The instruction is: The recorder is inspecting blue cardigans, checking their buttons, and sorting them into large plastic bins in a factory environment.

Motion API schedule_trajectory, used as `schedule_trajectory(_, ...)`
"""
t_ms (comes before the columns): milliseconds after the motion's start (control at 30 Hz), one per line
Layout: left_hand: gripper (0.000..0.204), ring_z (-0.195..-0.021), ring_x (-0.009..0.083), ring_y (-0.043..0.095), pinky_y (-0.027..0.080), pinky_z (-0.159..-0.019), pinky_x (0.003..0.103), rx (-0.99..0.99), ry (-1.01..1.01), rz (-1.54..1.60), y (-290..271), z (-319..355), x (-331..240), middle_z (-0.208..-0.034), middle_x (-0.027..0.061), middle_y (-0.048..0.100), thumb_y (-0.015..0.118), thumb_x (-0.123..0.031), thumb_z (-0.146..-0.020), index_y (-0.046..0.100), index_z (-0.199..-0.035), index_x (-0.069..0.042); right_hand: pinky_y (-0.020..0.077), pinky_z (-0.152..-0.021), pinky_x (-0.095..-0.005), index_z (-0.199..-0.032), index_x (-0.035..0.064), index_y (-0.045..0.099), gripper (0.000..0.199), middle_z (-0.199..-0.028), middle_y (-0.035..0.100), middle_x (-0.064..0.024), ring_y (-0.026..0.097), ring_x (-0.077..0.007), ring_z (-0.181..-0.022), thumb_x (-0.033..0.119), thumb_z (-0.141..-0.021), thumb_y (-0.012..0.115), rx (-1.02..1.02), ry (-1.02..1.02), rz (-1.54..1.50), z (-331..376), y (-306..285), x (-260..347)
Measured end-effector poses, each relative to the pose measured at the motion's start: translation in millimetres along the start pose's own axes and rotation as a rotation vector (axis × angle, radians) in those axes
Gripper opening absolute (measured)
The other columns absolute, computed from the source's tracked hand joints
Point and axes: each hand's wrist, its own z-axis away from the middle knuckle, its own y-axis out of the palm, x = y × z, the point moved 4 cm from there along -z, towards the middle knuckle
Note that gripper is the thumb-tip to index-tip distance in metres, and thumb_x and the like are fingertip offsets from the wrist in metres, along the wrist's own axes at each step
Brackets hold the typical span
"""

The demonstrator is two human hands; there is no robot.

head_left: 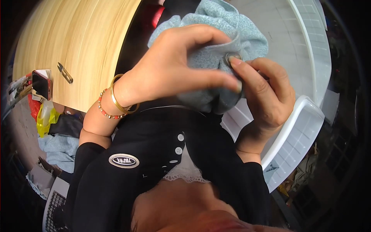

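Cloth [208, 58] is being held right of the desk [89, 42]. The left hand [170, 63] is spreading thumb and forefinger over it; the right hand [270, 87] is pinching it at a metal ring [227, 57], probably for steadiness. I'm counting one held cloth, one ring, one cutter [65, 72] on the desk.

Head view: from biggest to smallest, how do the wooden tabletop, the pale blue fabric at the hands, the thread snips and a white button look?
Wooden tabletop
Pale blue fabric, partly hidden
Thread snips
White button
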Motion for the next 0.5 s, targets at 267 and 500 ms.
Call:
schedule_trajectory(267,0.037,-0.088,0.0193,0.062,0.049,-0.080,0.028,-0.121,0.107,-0.241,-6.4,9.5,14.8,-0.094,0.0102,0.065,0.080,-0.009,-0.074,0.063,-0.104,0.003,0.0466,-0.053,-0.0265,-0.094,0.0050,0.072,0.030,-0.081,0.060,-0.0057,0.060,-0.0171,-0.063,-0.001,-0.064,0.073,0.069,0.006,-0.284,-5.4,21.4,-14.7)
schedule_trajectory(500,0.034,-0.092,0.0229,0.064,0.051,-0.081,0.031,0.019,0.199,-0.292,-19.7,8.9,11.1,-0.098,0.0131,0.067,0.078,-0.005,-0.075,0.065,-0.105,0.003,0.0374,-0.054,-0.0207,-0.114,-0.0005,0.065,0.050,-0.110,0.064,-0.0113,0.055,-0.0097,-0.069,0.002,-0.064,0.062,0.323,0.149,-0.579,-22.0,27.6,-31.1)
